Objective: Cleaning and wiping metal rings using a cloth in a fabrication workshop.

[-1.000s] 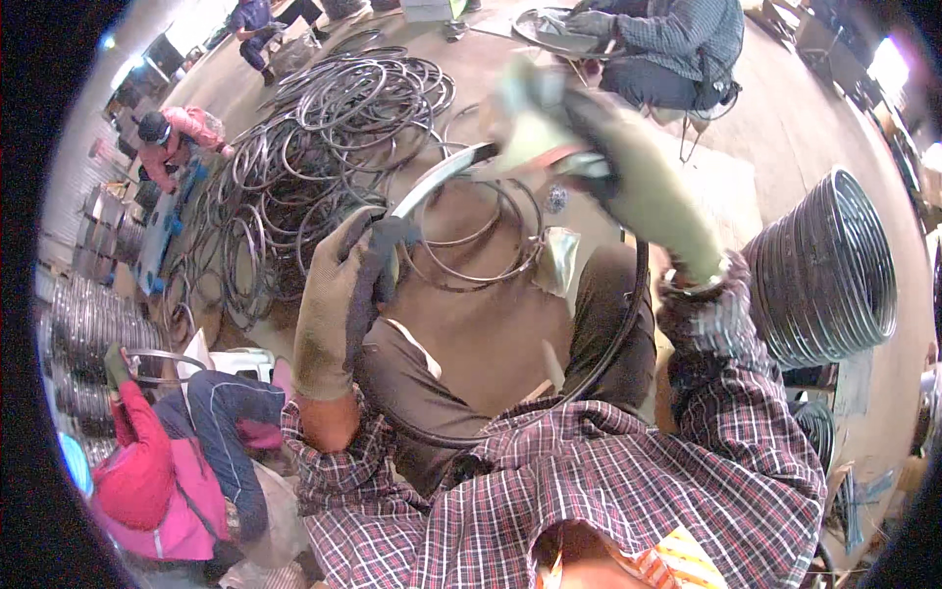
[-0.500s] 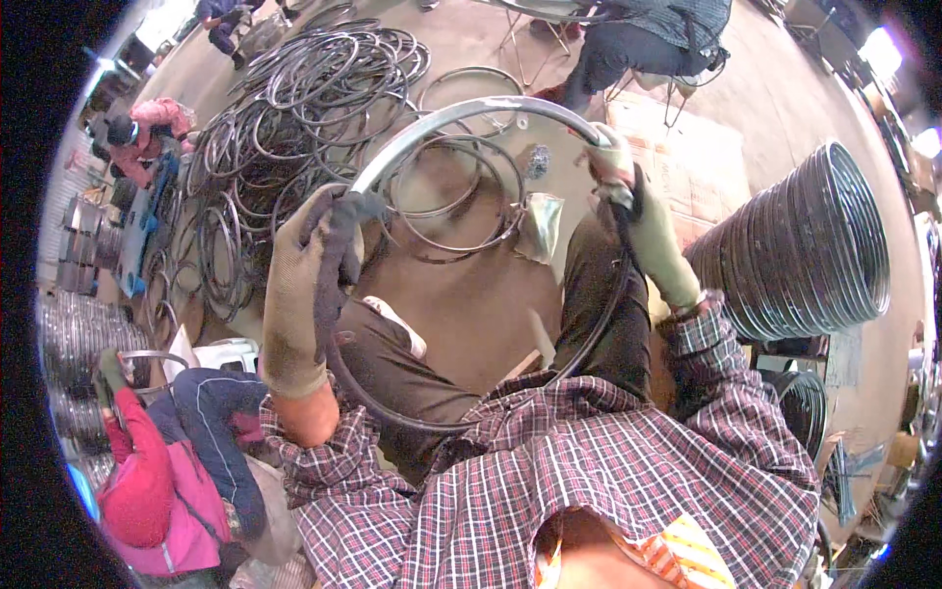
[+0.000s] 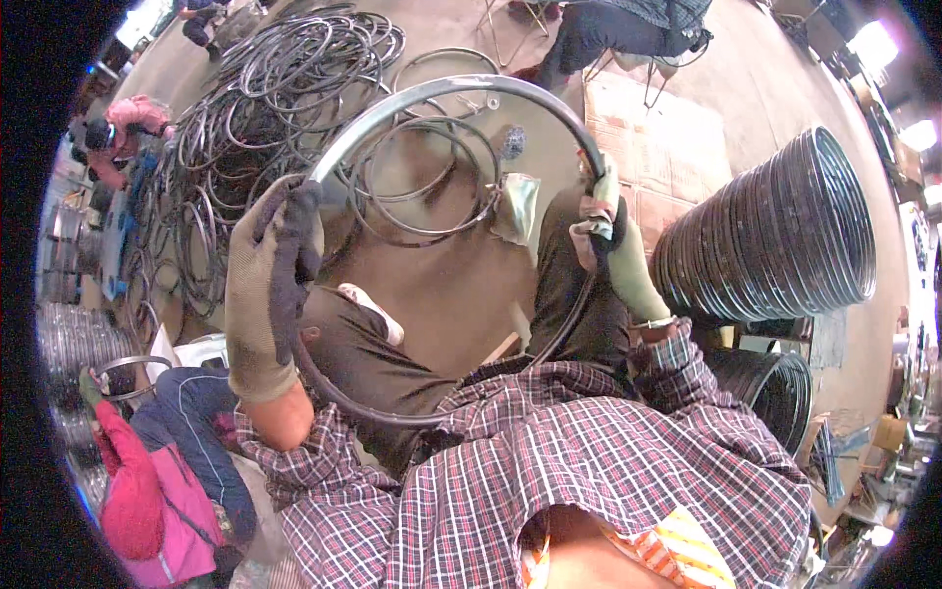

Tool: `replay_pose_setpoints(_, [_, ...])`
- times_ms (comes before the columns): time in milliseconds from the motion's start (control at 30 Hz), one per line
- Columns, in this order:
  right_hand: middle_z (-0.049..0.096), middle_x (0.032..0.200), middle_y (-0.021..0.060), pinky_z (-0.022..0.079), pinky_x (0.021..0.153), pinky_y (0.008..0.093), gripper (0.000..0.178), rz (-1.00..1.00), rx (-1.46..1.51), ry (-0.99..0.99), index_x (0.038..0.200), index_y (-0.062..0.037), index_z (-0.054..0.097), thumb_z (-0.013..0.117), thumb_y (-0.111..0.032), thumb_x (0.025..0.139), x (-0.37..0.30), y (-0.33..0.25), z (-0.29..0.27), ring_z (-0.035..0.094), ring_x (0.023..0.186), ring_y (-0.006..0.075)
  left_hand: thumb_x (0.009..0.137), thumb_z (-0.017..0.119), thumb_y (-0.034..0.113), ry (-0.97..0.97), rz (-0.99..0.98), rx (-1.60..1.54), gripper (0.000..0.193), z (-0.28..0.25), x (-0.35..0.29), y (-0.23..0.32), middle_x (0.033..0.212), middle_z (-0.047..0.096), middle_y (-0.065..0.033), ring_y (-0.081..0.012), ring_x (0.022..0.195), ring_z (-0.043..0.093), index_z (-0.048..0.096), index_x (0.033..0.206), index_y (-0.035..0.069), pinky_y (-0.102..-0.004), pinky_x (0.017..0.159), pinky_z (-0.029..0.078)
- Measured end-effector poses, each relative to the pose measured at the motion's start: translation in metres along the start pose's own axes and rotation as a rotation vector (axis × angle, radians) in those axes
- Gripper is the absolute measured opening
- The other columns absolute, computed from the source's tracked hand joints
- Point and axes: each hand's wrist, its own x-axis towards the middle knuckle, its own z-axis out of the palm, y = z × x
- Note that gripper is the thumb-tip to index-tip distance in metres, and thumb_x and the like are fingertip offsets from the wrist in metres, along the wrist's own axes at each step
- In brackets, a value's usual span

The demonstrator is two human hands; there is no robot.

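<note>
A shiny metal wheel rim (image 3: 446, 90) stands upright before me, its lower edge by my lap. My left hand (image 3: 275, 280), in a tan and dark-palmed glove, is closed around the rim's left side. On the opposite side my right hand (image 3: 628, 257), in a pale glove, is wrapped around the rim. A small pale and reddish rag (image 3: 595, 208) appears pressed between its fingers and the metal. Its fingertips are partly hidden.
A large heap of loose rims (image 3: 285, 88) lies ahead left; a long stack of rims (image 3: 765, 231) leans at right. A flat cardboard sheet (image 3: 653, 137) and a pale cloth (image 3: 517, 206) lie ahead. A co-worker in pink (image 3: 162, 491) sits at left, holding a rim.
My right hand has slid down along the rim's right side with the rag. The left hand keeps its hold. The whole view has shifted slightly.
</note>
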Motion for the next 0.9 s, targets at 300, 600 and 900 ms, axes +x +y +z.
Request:
replay_pose_setpoints(300, [0.058, 0.104, 0.0218, 0.046, 0.078, 0.0444, 0.044, -1.089, -1.295, 0.319, 0.114, 0.0004, 0.051, 0.068, -0.008, 0.075, 0.046, -0.132, 0.093, 0.056, 0.093, 0.0417, 0.099, 0.049, 0.023, -0.054, 0.184, 0.288, 0.031, 0.013, 0.0, 0.005, 0.069, 0.052, 0.003, -0.0023, 0.054, 0.044, 0.056, 0.122, 0.002, -0.0177, 0.046, 0.032])
replay_pose_setpoints(600, [0.059, 0.078, 0.0091, 0.05, 0.058, 0.0297, 0.026, -0.157, 0.15, 0.131, 0.107, -0.0023, 0.051, 0.038, -0.024, 0.1, -0.008, 0.002, 0.017, 0.059, 0.064, 0.0182, 0.097, 0.052, 0.021, 0.134, 0.097, 0.102, 0.034, 0.01, -0.019, 0.006, 0.077, 0.055, 0.0005, -0.0031, 0.061, 0.047, 0.054, 0.123, -0.001, -0.0168, 0.051, 0.034])
replay_pose_setpoints(900, [0.06, 0.076, 0.0004, 0.044, 0.052, 0.0223, 0.029, -0.718, -0.482, 0.365, 0.114, -0.0018, 0.053, 0.063, -0.004, 0.086, 0.019, -0.15, 0.017, 0.053, 0.061, 0.0068, 0.098, 0.048, 0.036, 0.027, 0.053, -0.742, 0.041, 0.013, -0.051, 0.026, 0.086, 0.062, -0.0069, -0.0086, 0.065, 0.053, 0.057, 0.118, 0.0, -0.0187, 0.056, 0.042])
